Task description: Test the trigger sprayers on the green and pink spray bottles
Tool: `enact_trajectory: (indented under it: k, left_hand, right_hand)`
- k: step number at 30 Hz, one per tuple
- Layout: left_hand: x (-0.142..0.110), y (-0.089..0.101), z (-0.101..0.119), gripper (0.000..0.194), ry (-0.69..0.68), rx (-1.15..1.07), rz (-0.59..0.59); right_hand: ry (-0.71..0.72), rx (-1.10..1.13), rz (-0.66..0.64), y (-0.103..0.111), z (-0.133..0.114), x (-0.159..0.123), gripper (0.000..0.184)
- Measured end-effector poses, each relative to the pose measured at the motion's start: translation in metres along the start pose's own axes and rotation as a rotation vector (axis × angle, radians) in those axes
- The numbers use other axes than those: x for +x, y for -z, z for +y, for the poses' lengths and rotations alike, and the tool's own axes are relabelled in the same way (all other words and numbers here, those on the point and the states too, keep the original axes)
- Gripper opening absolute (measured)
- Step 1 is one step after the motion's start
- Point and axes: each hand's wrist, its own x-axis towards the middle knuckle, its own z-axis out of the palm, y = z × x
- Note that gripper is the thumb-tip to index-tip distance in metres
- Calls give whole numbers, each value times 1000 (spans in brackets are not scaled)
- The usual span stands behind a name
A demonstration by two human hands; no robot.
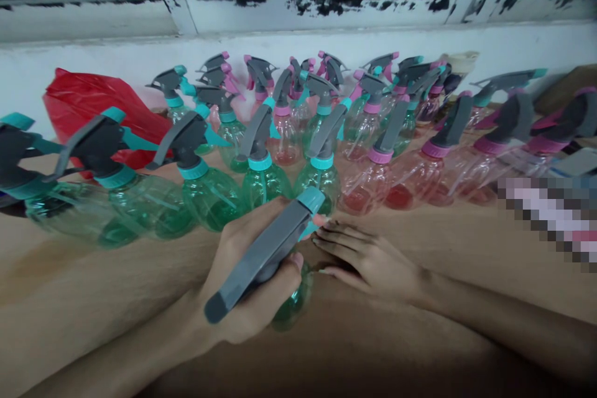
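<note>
In front of me my left hand is wrapped round the neck of a green spray bottle with a grey trigger head and a turquoise nozzle. Most of its trigger and collar is hidden by the fingers. To the right, my right hand is held low over the table with its fingers stretched out and nothing in them. Its fingertips are close to the bottle's nozzle; whether they touch it I cannot tell. Just beyond stands a row of similar bottles, green ones on the left and pink ones on the right.
Several more spray bottles crowd the back of the wooden table by the white wall. A red plastic bag lies at the back left. A brown box is at the far right, near a pixelated patch.
</note>
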Motion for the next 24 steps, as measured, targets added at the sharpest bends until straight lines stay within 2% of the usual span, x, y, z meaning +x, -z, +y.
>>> enact_trajectory:
  k: [3,11,18,24]
  left_hand:
    - [1,1,-2,32,-60,-60,-1]
    - [-2,1,-3,16,-20,-17,0]
    - [1,-2,-5,36,5,-32,64]
    - [-1,-4,-4,34,-15,-15,43]
  right_hand:
    - [3,-16,8,0,0,0,45]
    - [11,-27,-1,-1,1,-1,45]
    - [-17,78,22,0,4,1,38]
    - [-19,121,25,0,6,3,33]
